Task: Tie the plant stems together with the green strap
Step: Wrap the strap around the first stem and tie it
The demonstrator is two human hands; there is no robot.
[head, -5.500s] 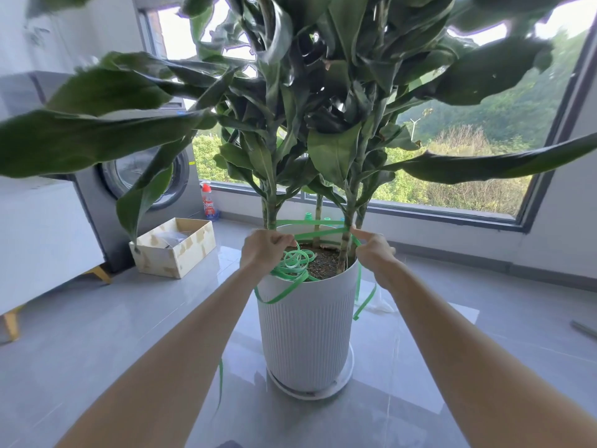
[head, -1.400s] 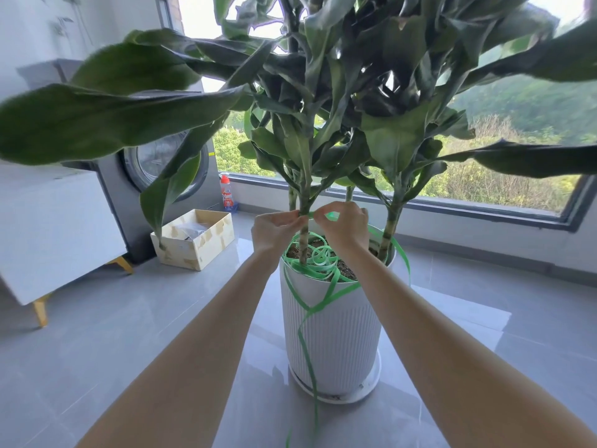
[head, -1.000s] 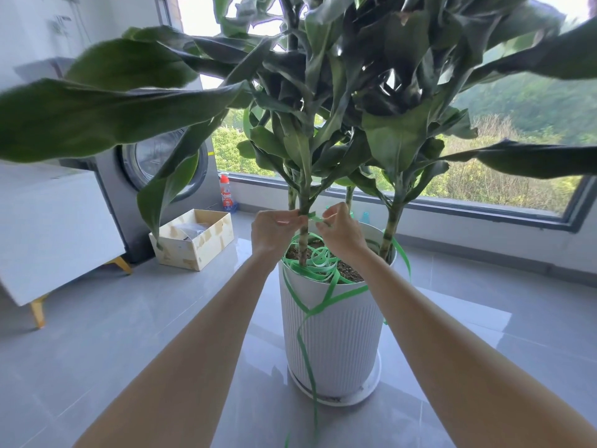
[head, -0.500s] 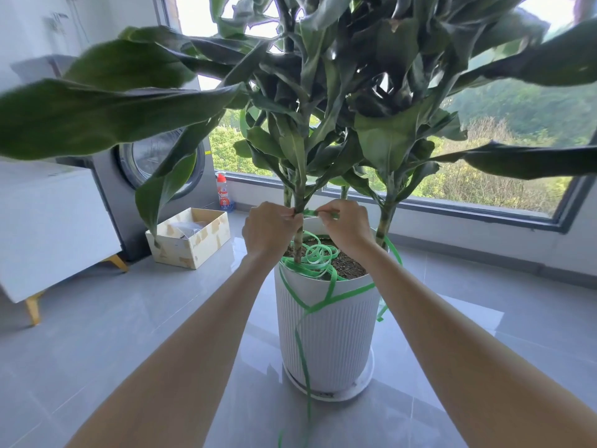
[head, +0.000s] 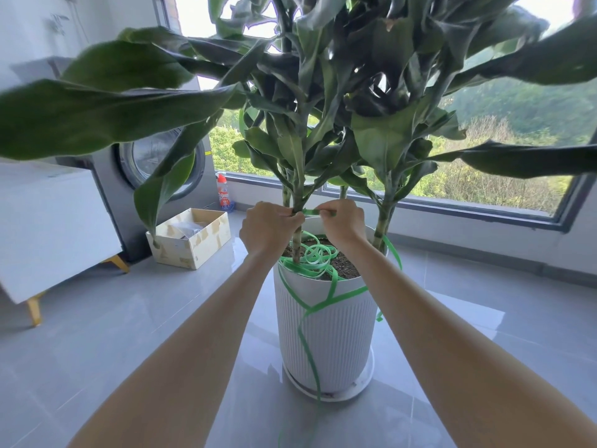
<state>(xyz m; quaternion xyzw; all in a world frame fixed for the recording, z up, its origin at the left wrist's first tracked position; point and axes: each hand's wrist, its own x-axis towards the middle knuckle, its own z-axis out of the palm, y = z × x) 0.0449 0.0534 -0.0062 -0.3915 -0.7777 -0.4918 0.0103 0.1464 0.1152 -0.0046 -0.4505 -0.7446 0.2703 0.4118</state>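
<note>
A tall leafy plant stands in a ribbed white pot [head: 326, 331] on the floor. Its near stem [head: 298, 195] rises at centre-left; another stem [head: 384, 215] rises on the right. A green strap [head: 318, 258] lies coiled on the soil, drapes over the pot's front and trails to the floor. My left hand [head: 266, 229] grips the near stem and pinches the strap against it. Just right of that stem, my right hand [head: 340, 221] pinches a short taut stretch of strap. How the strap runs behind the stems is hidden.
A cardboard box [head: 190, 239] sits on the floor to the left, before a grey washing machine [head: 155, 176]. A white cabinet [head: 48, 221] stands at far left. A spray bottle [head: 224, 194] stands below the wide window [head: 468, 189]. Big leaves overhang at head height.
Since 5.5 s ago my hands rose from the pot's rim to the near stem and came close together. In the last second they have barely shifted, pinching the strap there.
</note>
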